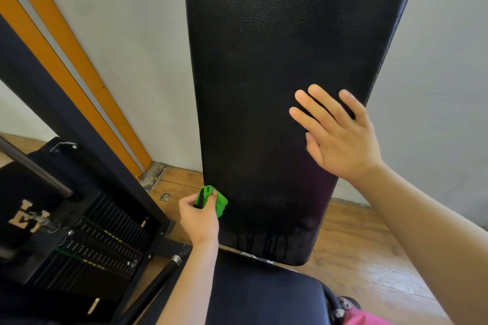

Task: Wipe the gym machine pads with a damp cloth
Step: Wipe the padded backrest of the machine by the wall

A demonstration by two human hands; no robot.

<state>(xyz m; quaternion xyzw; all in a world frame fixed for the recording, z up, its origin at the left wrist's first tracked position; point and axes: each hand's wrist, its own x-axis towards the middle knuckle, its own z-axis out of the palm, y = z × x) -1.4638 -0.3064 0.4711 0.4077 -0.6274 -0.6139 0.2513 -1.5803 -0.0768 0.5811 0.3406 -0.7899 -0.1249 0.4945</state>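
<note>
Both hands are at the upright backrest pad (277,47): the left hand (199,216) has its fingers and thumb curled round a bunched green cloth (217,200), which touches the pad's lower left edge, while the right hand (335,134) lies flat and spread against the pad's right side, holding nothing. Thin wet streaks show along the pad's bottom margin, just above the seat pad (264,295). The likeliest trouble from here, as I judge it, is runoff: a cloth this wet could send more drips down into the gap between the two pads and onto the metal bracket there, or onto the wooden floor (356,245). Wadded so small, the cloth covers only a narrow strip per pass, so patches of the textured vinyl may be missed. Working right at the edge, it could also slide off the pad toward the dark frame post (87,124). The bare palm pressed on the vinyl may leave prints on a surface meant to end up clean. As for writing, a black cover over the weight stack (100,245) carries tan block letters (26,216); an "E" seems readable, the rest is cut off or turned. The coloured marks on the plates are too small to read
</note>
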